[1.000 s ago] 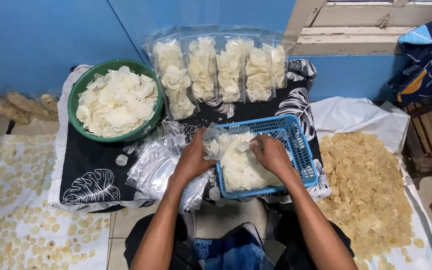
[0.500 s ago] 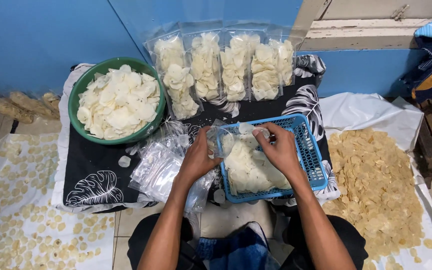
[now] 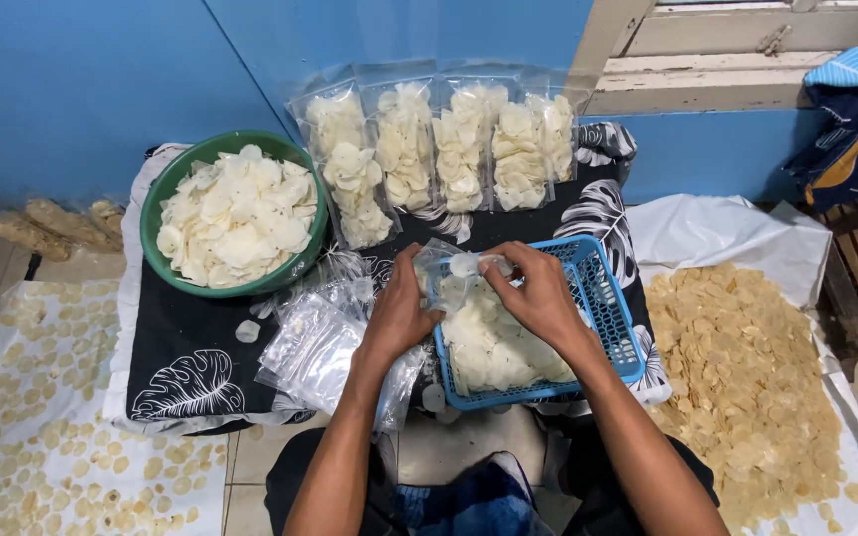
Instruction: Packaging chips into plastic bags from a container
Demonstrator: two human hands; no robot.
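Head view looks straight down on two bare forearms meeting over a blue plastic mesh basket [image 3: 616,328] full of pale round crackers [image 3: 494,347]. Left hand [image 3: 401,310] and right hand [image 3: 538,293] both hold a small clear plastic bag [image 3: 446,281] between them, just above the basket's near-left corner. Left fingers are curled and pressed together around the bag's left side; right fingers [image 3: 504,260] pinch the bag's upper edge, with one white cracker [image 3: 465,264] showing at the mouth of the bag right beside those fingertips. Whether that cracker is gripped or only resting there cannot be told.

Left of the left fingers lies a loose heap of empty clear plastic bags [image 3: 312,337] on a black cloth with white leaf print [image 3: 191,382]. Further left and beyond sits a round green bowl [image 3: 156,213] piled with white crackers. Beyond both hands, a row of filled clear packets of crackers [image 3: 439,149] leans against a blue wall [image 3: 81,89]. Right of the right fingers, a wide spread of yellowish crackers [image 3: 747,377] lies on a white sheet [image 3: 727,233]. Far left of the left fingers, smaller yellowish discs are laid out on a pale mat [image 3: 32,417] on the floor.
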